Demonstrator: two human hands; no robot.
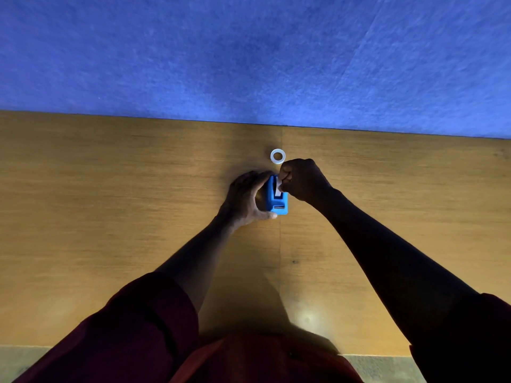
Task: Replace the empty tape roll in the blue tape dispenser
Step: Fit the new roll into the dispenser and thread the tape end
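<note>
— Bracing the blue dispenser [277,201] on the table [110,217], the left hand [244,199] clasps its side; the right hand [301,179] pinches something white in the cradle.

— Keep it square — steady, no twisting. What's inside?

— A white roll [277,190], probably; whether it's the empty one, can't tell. A white ring [278,156] lies just beyond.

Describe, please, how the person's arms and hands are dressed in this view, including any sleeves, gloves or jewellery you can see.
Both hands, the left hand and the right hand, are bare: no gloves, and no rings or watch can be made out in the dim light. The forearms are uncovered. Each arm wears a dark maroon sleeve pushed up to about the elbow, bunched in a thick fold on the left. The sleeves match the reddish garment on the torso.
</note>
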